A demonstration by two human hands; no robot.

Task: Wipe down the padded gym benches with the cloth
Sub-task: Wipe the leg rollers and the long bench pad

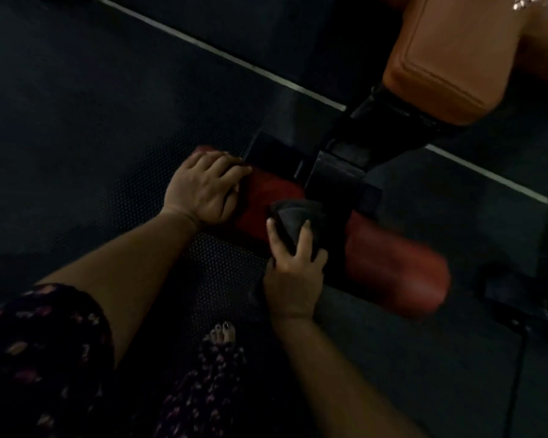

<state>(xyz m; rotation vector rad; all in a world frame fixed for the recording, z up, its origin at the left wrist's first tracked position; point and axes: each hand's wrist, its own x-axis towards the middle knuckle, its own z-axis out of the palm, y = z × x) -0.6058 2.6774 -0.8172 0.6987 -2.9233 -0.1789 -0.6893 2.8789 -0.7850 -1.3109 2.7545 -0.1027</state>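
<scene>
two hands reach out above a bare foot (221, 334), with open rubber floor (76, 137) to the left. the right hand (293, 279) has a dark cloth (293, 219) clenched in its grip, pressed on the red roller pad (393, 270) beside the black frame post (339, 172). the left hand (203, 191) curls over the pad's left end. beyond, an orange bench pad (450, 58) overhangs.

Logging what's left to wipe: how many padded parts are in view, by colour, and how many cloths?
Red roller pads: 2, either side of the black frame
Orange bench pad: 1
Dark cloth: 1
Total: 4
</scene>
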